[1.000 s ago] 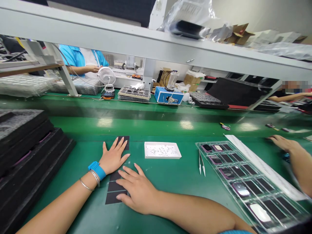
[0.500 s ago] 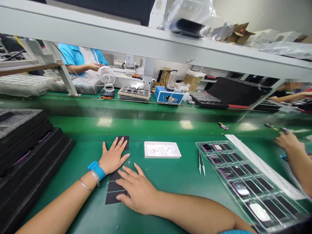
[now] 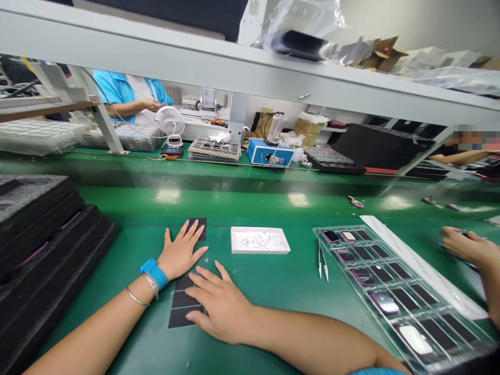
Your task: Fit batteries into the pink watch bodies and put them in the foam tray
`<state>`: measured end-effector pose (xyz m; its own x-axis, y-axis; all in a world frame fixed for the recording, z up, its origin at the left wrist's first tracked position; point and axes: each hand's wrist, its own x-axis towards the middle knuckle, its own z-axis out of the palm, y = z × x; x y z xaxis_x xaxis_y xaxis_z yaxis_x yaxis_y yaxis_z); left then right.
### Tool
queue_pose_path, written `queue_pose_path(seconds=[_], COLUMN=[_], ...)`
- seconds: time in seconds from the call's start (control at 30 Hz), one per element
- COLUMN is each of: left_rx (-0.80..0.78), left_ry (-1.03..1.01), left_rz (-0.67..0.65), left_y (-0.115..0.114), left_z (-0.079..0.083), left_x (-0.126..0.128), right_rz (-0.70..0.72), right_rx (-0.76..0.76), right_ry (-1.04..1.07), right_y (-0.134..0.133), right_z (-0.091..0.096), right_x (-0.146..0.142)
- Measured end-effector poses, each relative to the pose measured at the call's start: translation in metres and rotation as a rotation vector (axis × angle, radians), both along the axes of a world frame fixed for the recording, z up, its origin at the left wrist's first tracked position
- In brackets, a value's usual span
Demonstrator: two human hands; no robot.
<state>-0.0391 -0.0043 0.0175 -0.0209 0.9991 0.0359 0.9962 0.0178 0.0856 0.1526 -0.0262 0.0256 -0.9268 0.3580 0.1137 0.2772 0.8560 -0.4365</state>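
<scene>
My left hand (image 3: 181, 253) lies flat and open on the green bench, fingers spread over the far end of a row of dark rectangular pads (image 3: 183, 308). A blue band and thin bangles sit on that wrist. My right hand (image 3: 221, 304) rests flat and open just nearer to me, its fingers across the same dark pads. Neither hand holds anything. A shallow white tray (image 3: 260, 240) of small parts sits to the right of my hands. A pair of tweezers (image 3: 322, 262) lies beyond it.
A clear compartment tray (image 3: 394, 291) of small dark screens lies at right beside a white paper strip (image 3: 424, 268). A co-worker's hand (image 3: 466, 247) is at the right edge. Black foam trays (image 3: 42, 245) are stacked at left. Another person in blue (image 3: 128, 96) works across the belt.
My two hands have stayed still on the pads. The co-worker's hand at the right edge has drawn back toward the right and nearer.
</scene>
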Motion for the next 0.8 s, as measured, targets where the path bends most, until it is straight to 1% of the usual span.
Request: queue_pose_path(seconds=[0.3, 0.57, 0.67, 0.8], left_rx=[0.001, 0.044, 0.049, 0.059], left_ry=[-0.003, -0.056, -0.064, -0.068], left_rz=[0.001, -0.006, -0.008, -0.025], left_y=[0.000, -0.001, -0.001, -0.002], left_z=[0.001, 0.002, 0.004, 0.005], left_x=[0.001, 0.005, 0.006, 0.007], right_rz=[0.004, 0.012, 0.026, 0.050], right_rx=[0.090, 0.218, 0.243, 0.277], right_ry=[0.010, 0.014, -0.006, -0.067], right_y=[0.003, 0.001, 0.001, 0.001], right_z=[-0.002, -0.004, 0.000, 0.008], right_x=[-0.003, -0.002, -0.001, 0.003])
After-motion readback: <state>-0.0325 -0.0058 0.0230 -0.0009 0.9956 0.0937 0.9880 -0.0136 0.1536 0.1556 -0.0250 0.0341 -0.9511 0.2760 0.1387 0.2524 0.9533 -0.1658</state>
